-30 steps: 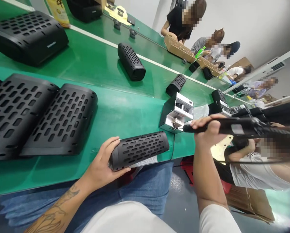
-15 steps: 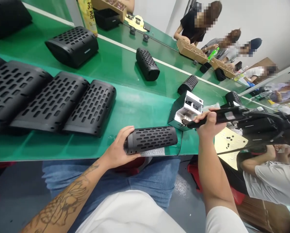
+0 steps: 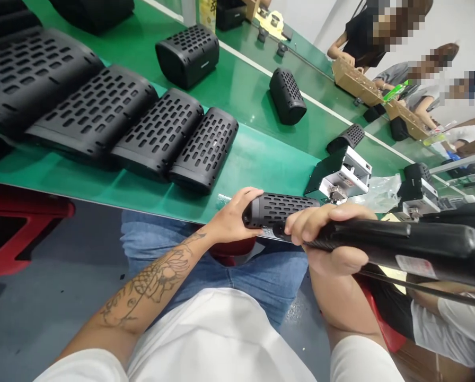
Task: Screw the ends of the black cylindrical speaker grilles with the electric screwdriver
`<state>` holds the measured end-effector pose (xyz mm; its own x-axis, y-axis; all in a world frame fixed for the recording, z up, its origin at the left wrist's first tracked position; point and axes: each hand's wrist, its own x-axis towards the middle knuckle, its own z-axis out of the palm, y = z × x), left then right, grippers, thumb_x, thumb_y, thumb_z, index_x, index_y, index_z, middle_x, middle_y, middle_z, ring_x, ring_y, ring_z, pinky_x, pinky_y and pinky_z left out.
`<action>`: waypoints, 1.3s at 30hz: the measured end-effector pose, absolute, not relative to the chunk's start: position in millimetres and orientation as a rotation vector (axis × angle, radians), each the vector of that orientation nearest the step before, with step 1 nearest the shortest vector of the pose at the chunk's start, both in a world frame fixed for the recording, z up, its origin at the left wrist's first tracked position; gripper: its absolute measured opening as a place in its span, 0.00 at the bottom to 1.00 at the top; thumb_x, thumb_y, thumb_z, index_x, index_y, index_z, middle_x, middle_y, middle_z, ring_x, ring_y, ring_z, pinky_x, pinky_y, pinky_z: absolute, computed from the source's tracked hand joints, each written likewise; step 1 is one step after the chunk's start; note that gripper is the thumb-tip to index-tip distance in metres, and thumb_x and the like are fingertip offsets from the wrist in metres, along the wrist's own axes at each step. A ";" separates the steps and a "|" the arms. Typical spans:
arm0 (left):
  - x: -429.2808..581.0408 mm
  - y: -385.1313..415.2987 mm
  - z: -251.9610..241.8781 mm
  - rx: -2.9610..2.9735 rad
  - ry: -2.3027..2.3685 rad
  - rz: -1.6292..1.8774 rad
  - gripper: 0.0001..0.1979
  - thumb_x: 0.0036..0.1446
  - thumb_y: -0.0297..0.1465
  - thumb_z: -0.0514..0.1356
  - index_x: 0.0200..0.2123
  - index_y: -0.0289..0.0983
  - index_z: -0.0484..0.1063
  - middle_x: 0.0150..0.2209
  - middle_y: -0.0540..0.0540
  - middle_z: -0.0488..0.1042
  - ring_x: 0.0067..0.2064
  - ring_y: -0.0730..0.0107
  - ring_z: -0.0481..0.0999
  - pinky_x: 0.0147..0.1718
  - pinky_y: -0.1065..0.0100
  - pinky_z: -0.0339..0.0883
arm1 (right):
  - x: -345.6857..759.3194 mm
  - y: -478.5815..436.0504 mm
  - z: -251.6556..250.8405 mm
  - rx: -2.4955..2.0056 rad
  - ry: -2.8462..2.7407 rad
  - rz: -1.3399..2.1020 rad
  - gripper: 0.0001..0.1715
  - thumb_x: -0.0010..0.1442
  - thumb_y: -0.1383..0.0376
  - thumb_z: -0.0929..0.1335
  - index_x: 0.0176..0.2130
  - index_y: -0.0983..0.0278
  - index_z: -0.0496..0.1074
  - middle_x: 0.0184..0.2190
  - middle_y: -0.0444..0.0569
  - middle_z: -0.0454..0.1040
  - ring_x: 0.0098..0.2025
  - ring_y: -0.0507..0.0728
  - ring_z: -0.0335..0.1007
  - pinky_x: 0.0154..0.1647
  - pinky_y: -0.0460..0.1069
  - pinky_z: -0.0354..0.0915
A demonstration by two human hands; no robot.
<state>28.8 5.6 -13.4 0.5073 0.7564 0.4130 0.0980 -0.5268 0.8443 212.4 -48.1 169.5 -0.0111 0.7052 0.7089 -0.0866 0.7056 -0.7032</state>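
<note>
My left hand (image 3: pixel 234 216) is closed around the left end of a black speaker housing (image 3: pixel 279 206) with a slotted grille, lying at the table's front edge. In my right hand (image 3: pixel 328 233) is a black electric screwdriver (image 3: pixel 428 246), held sideways with its front end by the speaker's lower right side. Whether the tip touches the housing cannot be made out, since my fingers cover part of both. Just behind the right hand stands a black and silver screw feeder (image 3: pixel 343 175).
Several similar speaker housings (image 3: pixel 205 151) are lined up on the green table (image 3: pixel 269 154) to the left. Others (image 3: pixel 190 55) stand farther back. A clear plastic bag (image 3: pixel 380 191) lies right of the feeder. Co-workers sit along the far side and at right. A red stool (image 3: pixel 31 228) is at lower left.
My right hand has brought the screwdriver from the screw feeder down and toward me, to the speaker. My left hand still grips the speaker. The view has shifted, showing more of the left row.
</note>
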 end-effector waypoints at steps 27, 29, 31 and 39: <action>34.7 5.9 -12.0 2.016 0.734 1.064 0.58 0.58 0.49 0.84 0.84 0.46 0.62 0.78 0.31 0.69 0.76 0.32 0.77 0.77 0.36 0.76 | 200.2 -29.1 146.7 -0.612 -1.493 0.966 0.27 0.66 0.45 0.83 0.37 0.54 0.70 0.17 0.30 0.70 0.11 0.49 0.59 0.17 0.46 0.69; 36.5 7.2 -15.5 2.019 0.721 1.078 0.59 0.57 0.50 0.84 0.84 0.45 0.62 0.78 0.30 0.69 0.76 0.30 0.77 0.77 0.35 0.75 | 200.8 -29.0 145.0 -0.605 -1.460 0.982 0.28 0.66 0.47 0.84 0.36 0.54 0.68 0.17 0.30 0.70 0.11 0.48 0.59 0.17 0.47 0.68; 38.1 7.8 -17.8 2.021 0.716 1.079 0.61 0.56 0.52 0.85 0.84 0.44 0.62 0.78 0.29 0.69 0.76 0.29 0.77 0.77 0.35 0.75 | 201.6 -29.4 144.5 -0.603 -1.449 0.997 0.29 0.65 0.48 0.84 0.35 0.55 0.67 0.18 0.30 0.70 0.11 0.48 0.60 0.18 0.47 0.68; 35.3 13.5 -18.9 2.032 0.730 1.074 0.60 0.57 0.52 0.84 0.83 0.42 0.62 0.77 0.28 0.70 0.77 0.31 0.76 0.78 0.36 0.74 | 198.0 -30.4 132.0 -0.540 -1.482 0.998 0.21 0.68 0.54 0.84 0.39 0.55 0.72 0.19 0.32 0.72 0.14 0.49 0.62 0.20 0.47 0.70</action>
